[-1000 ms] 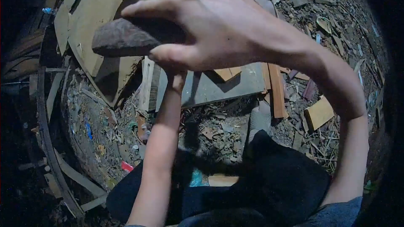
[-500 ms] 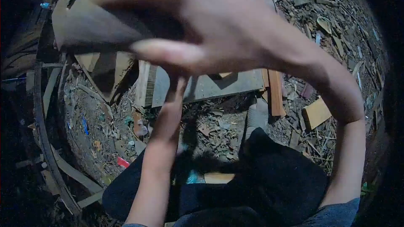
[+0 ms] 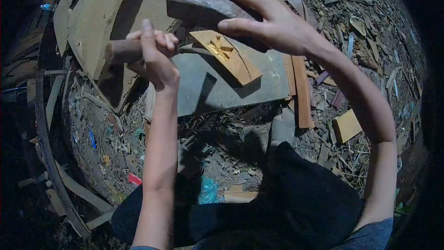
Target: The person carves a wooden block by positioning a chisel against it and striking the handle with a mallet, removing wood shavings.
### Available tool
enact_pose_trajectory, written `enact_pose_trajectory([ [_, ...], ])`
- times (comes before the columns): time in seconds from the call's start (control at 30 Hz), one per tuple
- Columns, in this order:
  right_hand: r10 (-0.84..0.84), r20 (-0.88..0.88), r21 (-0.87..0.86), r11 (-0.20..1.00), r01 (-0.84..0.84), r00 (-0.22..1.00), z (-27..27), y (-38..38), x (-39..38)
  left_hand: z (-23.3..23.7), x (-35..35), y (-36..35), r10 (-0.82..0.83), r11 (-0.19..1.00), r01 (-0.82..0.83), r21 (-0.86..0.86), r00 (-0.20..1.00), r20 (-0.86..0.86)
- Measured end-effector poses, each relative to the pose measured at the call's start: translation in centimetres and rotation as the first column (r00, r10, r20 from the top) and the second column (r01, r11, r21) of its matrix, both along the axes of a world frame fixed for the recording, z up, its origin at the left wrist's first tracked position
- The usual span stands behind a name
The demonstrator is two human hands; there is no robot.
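Observation:
My left hand (image 3: 155,58) is closed around the round wooden handle of a chisel (image 3: 121,51). Its thin shaft reaches right to a small tan wood piece (image 3: 238,62) with a pattern cut into it. That piece lies tilted on a grey board (image 3: 217,90). My right hand (image 3: 273,25) grips a dark, heavy wooden mallet (image 3: 199,8), held just above and behind the tan piece, near the chisel's shaft.
Large plywood sheets (image 3: 115,4) lean at the upper left. Wood offcuts (image 3: 349,125) and a reddish strip (image 3: 300,90) lie on ground littered with chips. A curved rim (image 3: 48,157) runs down the left. My dark-trousered knees (image 3: 305,194) fill the bottom.
My right hand with the mallet was raised close to the camera and hid my left hand. It has since swung down and away to the tan piece, uncovering the chisel and the carved pattern.

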State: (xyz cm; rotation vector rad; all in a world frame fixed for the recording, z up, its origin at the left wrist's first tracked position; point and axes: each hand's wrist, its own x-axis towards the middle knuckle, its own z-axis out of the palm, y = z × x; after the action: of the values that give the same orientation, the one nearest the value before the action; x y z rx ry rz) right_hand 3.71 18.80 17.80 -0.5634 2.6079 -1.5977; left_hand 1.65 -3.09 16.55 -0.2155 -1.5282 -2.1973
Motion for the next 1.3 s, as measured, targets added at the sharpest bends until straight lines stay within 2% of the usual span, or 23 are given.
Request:
enact_pose_trajectory([
  [0.1,0.005,-0.07,-0.021,1.0,-0.007,0.998,-1.1,0.6,-0.2,-0.8,0.0,1.1,-0.011,1.0,0.011,0.008,1.0,0.0],
  [0.27,0.0,0.053,-0.007,1.0,0.0,0.999,-1.8,1.4,-0.1,-1.4,-0.3,2.1,-0.081,0.996,0.08,-0.042,0.996,-0.024],
  [0.33,-0.01,0.057,-0.008,1.0,0.011,0.998,-1.9,1.5,-0.1,-1.4,-0.1,2.4,-0.09,0.982,0.087,-0.169,0.996,-0.009],
  [0.47,0.013,0.105,-0.029,1.0,-0.01,0.994,-1.9,1.8,-0.1,-1.7,-0.2,2.5,-0.103,0.981,0.104,-0.164,0.995,0.015],
  [0.5,0.014,0.106,-0.03,0.999,-0.011,0.994,-2.1,1.8,-0.1,-1.7,-0.2,2.5,-0.114,0.972,0.117,-0.206,0.993,0.025],
  [0.57,-0.053,-0.01,-0.031,0.998,0.053,0.999,-2.4,1.6,0.0,-1.6,-0.1,2.5,-0.126,0.96,0.13,-0.247,0.991,0.034],
  [0.7,-0.062,-0.047,-0.037,0.997,0.06,0.997,-2.6,1.6,-0.3,-1.1,0.1,3.0,-0.13,0.949,0.126,-0.291,0.991,0.004],
  [0.77,-0.059,-0.125,-0.085,0.995,0.048,0.99,-2.6,1.4,-0.5,-1.0,0.2,3.0,-0.127,0.946,0.123,-0.299,0.992,0.007],
  [0.87,-0.044,-0.055,-0.045,0.998,0.042,0.998,-2.3,1.5,-0.3,-1.0,0.0,3.1,-0.115,0.957,0.115,-0.265,0.993,0.016],
  [1.07,-0.052,-0.09,-0.007,0.999,0.052,0.995,-2.2,1.3,-0.2,-1.0,0.0,3.2,-0.117,0.96,0.112,-0.256,0.993,-0.004],
  [1.1,-0.051,-0.093,-0.009,0.999,0.05,0.994,-2.2,1.1,-0.4,-1.0,0.0,3.2,-0.079,0.951,0.076,-0.3,0.997,0.003],
  [1.17,-0.086,-0.318,-0.067,0.995,0.068,0.944,-1.1,0.1,-0.6,-1.0,0.0,3.0,-0.043,0.938,0.041,-0.344,0.999,0.002],
  [1.2,-0.09,-0.321,-0.067,0.995,0.072,0.943,-0.2,0.7,-0.6,-1.1,0.2,3.0,-0.043,0.957,0.045,-0.286,0.999,0.013],
  [1.27,0.067,0.032,-0.059,0.996,-0.065,0.997,4.9,1.3,0.5,-1.5,0.1,2.8,-0.052,0.973,0.056,-0.225,0.998,0.025],
  [1.3,0.066,0.031,-0.057,0.996,-0.064,0.997,5.2,1.0,0.3,-1.9,-0.1,2.4,-0.102,0.98,0.101,-0.174,0.995,0.002],
])
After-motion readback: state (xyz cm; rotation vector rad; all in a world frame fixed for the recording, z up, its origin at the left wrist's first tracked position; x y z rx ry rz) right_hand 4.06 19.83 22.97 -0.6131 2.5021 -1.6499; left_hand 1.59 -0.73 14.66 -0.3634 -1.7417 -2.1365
